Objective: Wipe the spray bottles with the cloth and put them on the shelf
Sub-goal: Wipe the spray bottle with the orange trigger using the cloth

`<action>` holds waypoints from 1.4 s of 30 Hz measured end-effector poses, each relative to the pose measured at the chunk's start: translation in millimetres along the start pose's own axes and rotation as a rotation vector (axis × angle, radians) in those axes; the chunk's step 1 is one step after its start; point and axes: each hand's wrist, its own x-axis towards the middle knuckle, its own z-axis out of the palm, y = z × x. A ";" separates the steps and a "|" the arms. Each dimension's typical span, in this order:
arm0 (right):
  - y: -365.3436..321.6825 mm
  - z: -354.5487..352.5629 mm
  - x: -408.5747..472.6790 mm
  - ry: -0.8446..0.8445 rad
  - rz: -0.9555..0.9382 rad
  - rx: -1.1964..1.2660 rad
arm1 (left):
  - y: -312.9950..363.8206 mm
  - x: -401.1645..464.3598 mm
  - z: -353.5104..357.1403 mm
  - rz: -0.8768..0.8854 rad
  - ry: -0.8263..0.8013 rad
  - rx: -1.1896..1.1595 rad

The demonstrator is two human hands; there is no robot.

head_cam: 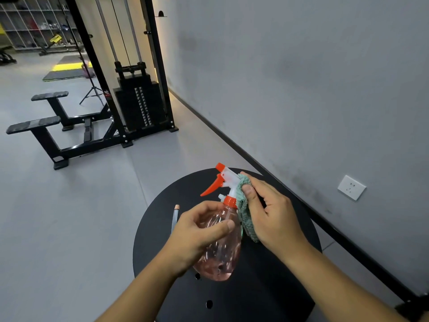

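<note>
The spray bottle (220,247) is held over the middle of the round black surface (278,287), tilted so its orange and white trigger head points toward the far edge. The wiping is under way at the neck, and to do it well the cloth (246,217) should be drawn round the collar and under the trigger, where grime collects, while the other hand turns the body so every side meets the cloth; the clear pink plastic looks slick, so a firm hold low on the body seems wise.

The left hand (197,235) grips the bottle's body, its fingers (222,227) curled round the front with the thumb across the plastic. The right hand (271,212) pinches the green cloth against the bottle's neck, thumb on the fabric, the other fingers partly curled behind it. I see only 1 bottle; a thin tube (175,217) lies on the surface near its left edge. No shelf near the surface is in sight.
</note>
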 end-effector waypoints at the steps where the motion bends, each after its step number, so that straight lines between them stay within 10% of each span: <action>1: 0.3 0.9 -0.4 -0.003 0.002 -0.003 | 0.6 0.1 -0.5 0.000 0.000 -0.011; 27: 7.5 12.2 3.6 -0.006 -0.004 -0.055 | -2.2 2.6 9.2 0.076 0.147 0.431; 42: 16.8 -6.1 -0.1 -0.017 -0.065 -0.125 | -13.9 5.7 -10.1 0.149 0.278 0.242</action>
